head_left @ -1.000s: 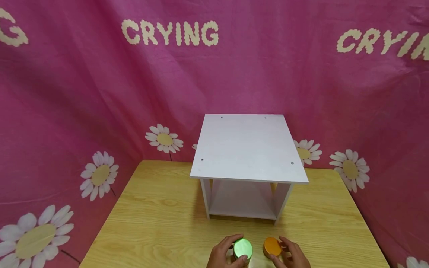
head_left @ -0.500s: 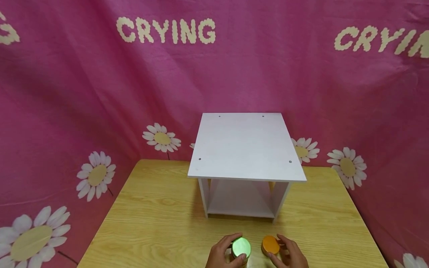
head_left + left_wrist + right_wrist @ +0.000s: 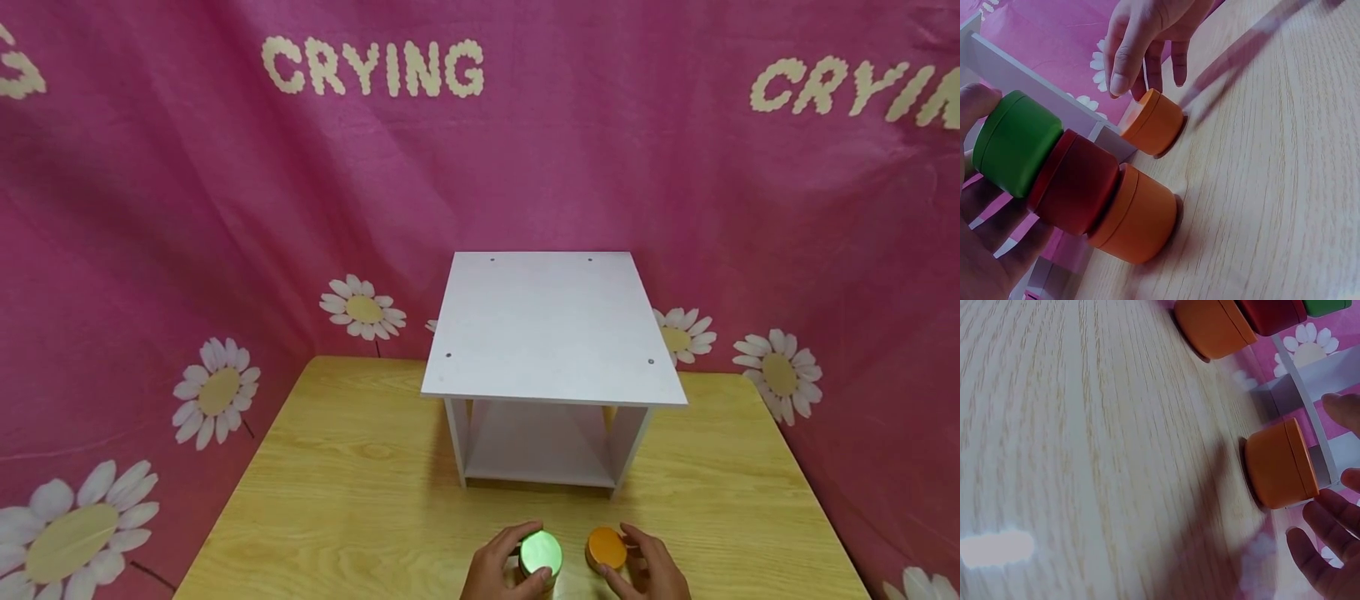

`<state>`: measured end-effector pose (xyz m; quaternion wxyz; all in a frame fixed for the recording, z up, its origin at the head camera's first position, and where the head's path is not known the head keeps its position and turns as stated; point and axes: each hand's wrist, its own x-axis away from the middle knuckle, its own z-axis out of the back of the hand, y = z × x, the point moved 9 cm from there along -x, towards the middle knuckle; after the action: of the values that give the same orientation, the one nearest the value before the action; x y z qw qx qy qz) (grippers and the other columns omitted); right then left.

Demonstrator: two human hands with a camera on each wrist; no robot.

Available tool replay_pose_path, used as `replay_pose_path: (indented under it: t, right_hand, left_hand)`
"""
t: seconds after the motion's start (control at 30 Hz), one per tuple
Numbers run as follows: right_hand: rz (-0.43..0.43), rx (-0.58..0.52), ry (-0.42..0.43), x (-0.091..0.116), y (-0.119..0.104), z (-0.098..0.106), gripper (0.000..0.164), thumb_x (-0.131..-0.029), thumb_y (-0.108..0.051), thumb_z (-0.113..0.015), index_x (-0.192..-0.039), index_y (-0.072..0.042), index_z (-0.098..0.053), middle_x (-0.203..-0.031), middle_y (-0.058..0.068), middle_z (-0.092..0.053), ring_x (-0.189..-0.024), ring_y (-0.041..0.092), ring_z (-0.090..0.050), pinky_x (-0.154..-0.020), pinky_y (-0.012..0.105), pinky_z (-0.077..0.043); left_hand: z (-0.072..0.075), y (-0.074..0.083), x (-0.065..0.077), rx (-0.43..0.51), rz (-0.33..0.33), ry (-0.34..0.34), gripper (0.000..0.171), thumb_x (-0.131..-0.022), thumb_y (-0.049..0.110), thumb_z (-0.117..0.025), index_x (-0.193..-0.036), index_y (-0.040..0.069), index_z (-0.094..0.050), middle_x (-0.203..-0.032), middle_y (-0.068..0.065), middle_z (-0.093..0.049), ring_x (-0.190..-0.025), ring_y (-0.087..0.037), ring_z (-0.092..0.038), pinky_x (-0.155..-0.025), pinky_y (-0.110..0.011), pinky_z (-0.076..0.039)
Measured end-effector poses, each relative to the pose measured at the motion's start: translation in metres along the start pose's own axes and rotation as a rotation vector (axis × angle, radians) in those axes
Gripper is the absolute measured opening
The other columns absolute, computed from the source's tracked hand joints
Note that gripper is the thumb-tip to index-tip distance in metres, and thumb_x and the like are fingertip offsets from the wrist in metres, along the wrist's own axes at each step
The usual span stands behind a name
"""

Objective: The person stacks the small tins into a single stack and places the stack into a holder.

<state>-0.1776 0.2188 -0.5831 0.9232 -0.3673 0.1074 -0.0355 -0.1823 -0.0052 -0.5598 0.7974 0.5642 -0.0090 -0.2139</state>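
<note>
At the near edge of the table (image 3: 337,500), right of its middle, a stack of three round containers stands on the wood, its long axis upright; a green container (image 3: 1017,144) forms the top, a red container (image 3: 1074,182) the middle and a lower orange container (image 3: 1136,217) the base, roughly in line, with the green lid facing up; the left hand (image 3: 498,567) holds the green container between a thumb on its near side and curled fingers on its far side

Just right of the stack, and apart from it, a single orange container (image 3: 606,547) sits upright on the table; it is squat, its round lid turned upward; the right hand (image 3: 656,571) is beside it on the right, fingers loosely bent and spread apart, some close to the lid; whether they touch it I cannot tell

Beyond both hands, the tabletop is pale yellow wood with grain lines, and a bright glare patch (image 3: 997,548) shows in the right wrist view; farther back stands a white shelf unit (image 3: 547,325), open toward the near side, with four small screw heads near its top corners; on the far, left and right sides hangs a pink curtain (image 3: 555,167), printed with white daisies (image 3: 363,308) and pale "CRYING" lettering (image 3: 375,68)
</note>
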Motion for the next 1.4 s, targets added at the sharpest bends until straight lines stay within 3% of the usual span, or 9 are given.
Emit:
replay_pose_path:
  t: [0.43, 0.9, 1.4]
  right_hand:
    - [-0.042, 0.002, -0.059, -0.002, 0.009, -0.011, 0.072, -0.072, -0.04, -0.085, -0.127, -0.004, -0.057, -0.109, 0.009, -0.061, -0.095, 0.02, -0.06, -0.074, 0.03, -0.054]
    - [-0.039, 0.032, -0.102, -0.003, 0.015, -0.018, 0.084, -0.073, -0.05, -0.081, -0.132, 0.001, -0.049, -0.114, 0.017, -0.058, -0.101, 0.028, -0.059, -0.087, 0.05, -0.05]
    - [-0.023, 0.03, -0.099, -0.004, 0.015, -0.022, 0.083, -0.075, -0.051, -0.08, -0.132, 0.001, -0.049, -0.115, 0.018, -0.058, -0.102, 0.03, -0.059, -0.09, 0.053, -0.049]
  left_hand:
    - [0.0, 0.0, 0.001, 0.002, 0.029, -0.018, 0.045, -0.093, 0.037, -0.065, -0.135, 0.022, -0.055, -0.122, 0.002, -0.062, -0.104, -0.008, -0.06, -0.084, -0.028, -0.054]
    - [0.004, 0.005, -0.003, -0.035, -0.06, 0.008, 0.046, -0.092, 0.034, -0.068, -0.134, 0.02, -0.056, -0.121, 0.0, -0.063, -0.104, -0.01, -0.062, -0.083, -0.031, -0.055]
    - [0.005, 0.006, -0.002, -0.037, -0.059, 0.002, 0.046, -0.092, 0.033, -0.067, -0.134, 0.017, -0.056, -0.121, -0.001, -0.063, -0.104, -0.009, -0.061, -0.083, -0.028, -0.055]
